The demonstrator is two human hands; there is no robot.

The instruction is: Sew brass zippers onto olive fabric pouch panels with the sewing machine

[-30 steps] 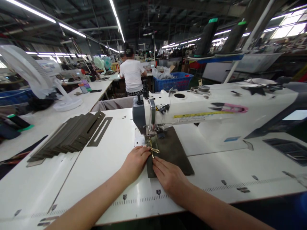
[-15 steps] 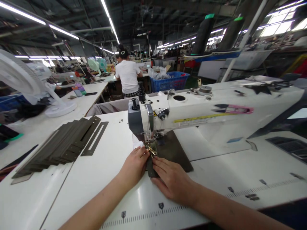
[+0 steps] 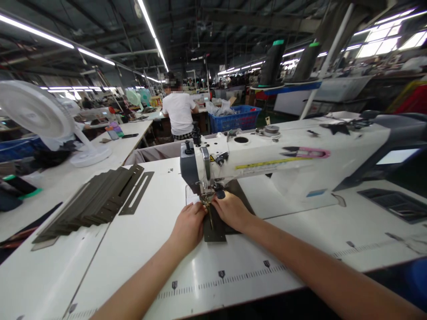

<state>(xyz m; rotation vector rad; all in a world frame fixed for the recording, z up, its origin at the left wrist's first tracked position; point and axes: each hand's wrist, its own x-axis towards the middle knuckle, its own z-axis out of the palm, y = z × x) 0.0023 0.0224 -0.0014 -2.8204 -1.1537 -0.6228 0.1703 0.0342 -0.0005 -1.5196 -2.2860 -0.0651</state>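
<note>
A dark olive panel (image 3: 215,234) with a gold-toned zipper (image 3: 211,218) lies under the needle area of a white sewing machine (image 3: 263,153). My left hand (image 3: 189,223) rests at the panel's left edge, its fingers bunched together against the piece. My right hand (image 3: 232,210) reaches in close to the presser foot (image 3: 207,197), fingers curled and pinched at the upper end of the zipper. Its fingertips are partly hidden, so the exact spot of the pinch is unclear. A larger dark piece (image 3: 243,195) shows behind the right hand.
Left on the table lie a fanned stack of dark pieces (image 3: 86,202) and one slotted piece (image 3: 136,194). Pink-handled snips (image 3: 310,152) sit on the machine arm. Beyond are a white fan (image 3: 36,111), a blue basket (image 3: 233,120) and a person in a white shirt (image 3: 178,111).
My right hand has moved up and forward from the panel's near right side to the presser foot, its flat fingers now curled. More zipper shows. My left hand stays almost in place.
</note>
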